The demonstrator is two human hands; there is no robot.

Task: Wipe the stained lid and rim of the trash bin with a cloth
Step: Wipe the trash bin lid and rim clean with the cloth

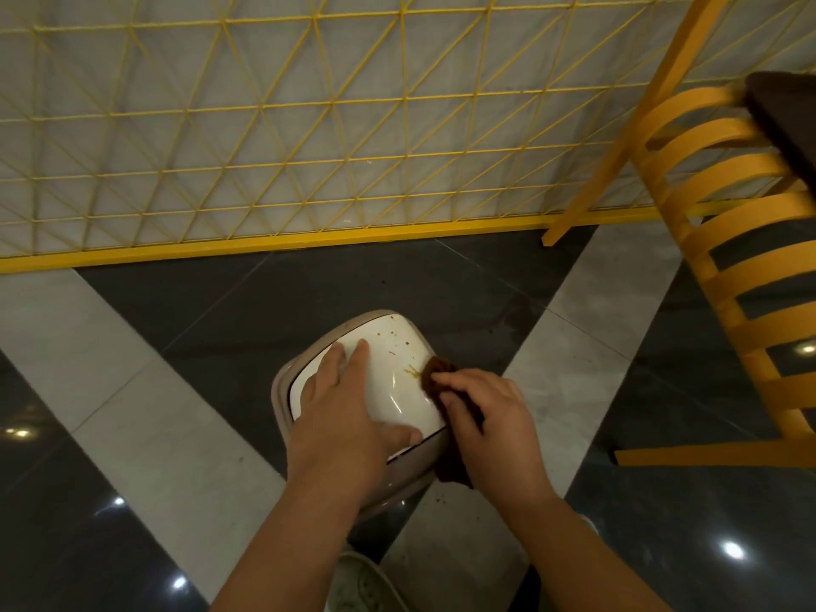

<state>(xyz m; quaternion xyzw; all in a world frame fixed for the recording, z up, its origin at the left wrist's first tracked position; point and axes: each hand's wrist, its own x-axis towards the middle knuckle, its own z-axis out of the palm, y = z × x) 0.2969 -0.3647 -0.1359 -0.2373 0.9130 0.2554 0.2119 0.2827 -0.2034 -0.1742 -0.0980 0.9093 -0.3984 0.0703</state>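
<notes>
A small beige trash bin (282,404) stands on the floor below me, with a glossy white lid (388,355). Brown-yellow stains (410,368) speckle the lid's right side. My left hand (340,408) lies flat on the lid's left and near part, fingers spread, thumb at the front edge. My right hand (485,417) grips a dark brown cloth (437,373) and presses it against the lid's right edge beside the largest stain. Part of the cloth hangs down below the hand, along the bin's side.
A yellow wire-grid partition (309,125) with a yellow base bar runs along the far side. A yellow slatted chair (728,267) stands at the right, close to the bin. The floor has dark and light glossy tiles (132,435). My shoe (362,585) shows below.
</notes>
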